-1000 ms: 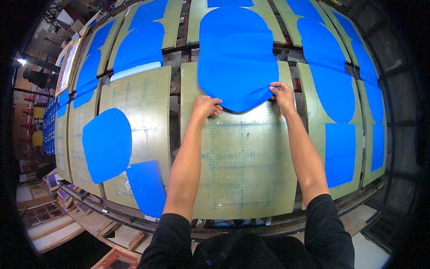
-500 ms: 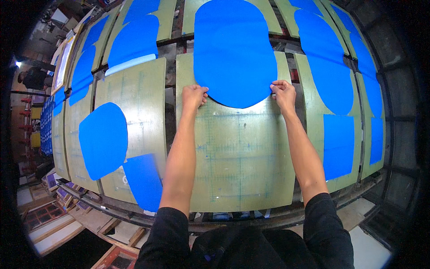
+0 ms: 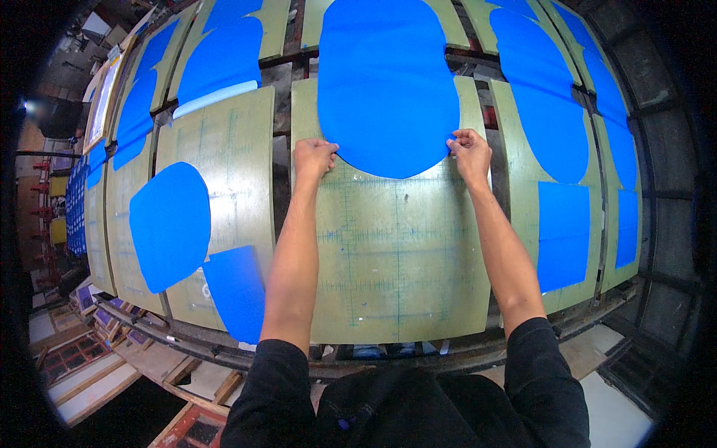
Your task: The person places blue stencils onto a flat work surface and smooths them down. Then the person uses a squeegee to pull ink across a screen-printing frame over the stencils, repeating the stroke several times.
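Observation:
A large blue fabric panel with a rounded near end stretches away over the green, line-marked board in front of me. My left hand pinches its near left edge between thumb and fingers. On the opposite side, my right hand grips the near right edge in the same way. The panel's curved near edge hangs between the two hands, close to the board. Its far end runs out past the top of the view.
On the left board lie a rounded blue piece and a smaller blue piece. Beyond them, another blue panel has a pale folded edge. Blue pieces cover parts of the boards to the right. Dark gaps separate the boards.
The panel's near edge has settled closer to the board, and the dark shadow beneath it has shrunk. Both hands keep their pinch. The whole view has shifted slightly.

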The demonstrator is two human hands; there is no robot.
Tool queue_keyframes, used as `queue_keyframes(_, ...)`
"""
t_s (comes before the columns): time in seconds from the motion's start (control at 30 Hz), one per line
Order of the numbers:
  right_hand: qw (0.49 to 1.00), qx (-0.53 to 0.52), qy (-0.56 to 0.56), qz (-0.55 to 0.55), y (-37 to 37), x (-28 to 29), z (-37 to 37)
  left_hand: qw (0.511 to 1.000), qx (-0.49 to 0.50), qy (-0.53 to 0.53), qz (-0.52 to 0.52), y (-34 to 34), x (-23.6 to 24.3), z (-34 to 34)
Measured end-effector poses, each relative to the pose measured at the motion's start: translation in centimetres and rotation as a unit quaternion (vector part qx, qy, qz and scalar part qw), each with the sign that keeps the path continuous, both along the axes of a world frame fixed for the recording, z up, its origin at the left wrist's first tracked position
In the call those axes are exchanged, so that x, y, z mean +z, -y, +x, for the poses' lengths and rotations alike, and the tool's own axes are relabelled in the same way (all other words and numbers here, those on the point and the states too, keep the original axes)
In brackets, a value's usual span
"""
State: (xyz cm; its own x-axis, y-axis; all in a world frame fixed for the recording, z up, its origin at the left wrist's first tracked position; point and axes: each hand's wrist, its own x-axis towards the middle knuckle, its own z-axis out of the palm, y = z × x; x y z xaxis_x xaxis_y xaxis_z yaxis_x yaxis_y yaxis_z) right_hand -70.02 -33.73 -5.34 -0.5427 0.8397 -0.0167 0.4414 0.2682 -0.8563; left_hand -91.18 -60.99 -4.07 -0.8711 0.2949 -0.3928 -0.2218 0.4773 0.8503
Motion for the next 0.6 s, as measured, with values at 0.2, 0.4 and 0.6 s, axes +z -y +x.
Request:
queue_keyframes(0.2,0.999,0.023,-0.017,0.028,0.6,0.1,0.1,1.000,0.001,0.004,0.012,0.4,0.6,0.4)
queue_keyframes(0.4,1.000,-0.010,-0.030,-0.002,1.2,1.0,0.1,0.999,0.005,0.013,0.033,0.6,0.7,0.6)
queue_keyframes(0.6,0.999,-0.032,-0.013,0.031,1.9,1.7,0.2,0.997,0.016,0.014,0.070,0.8,0.1,0.4)
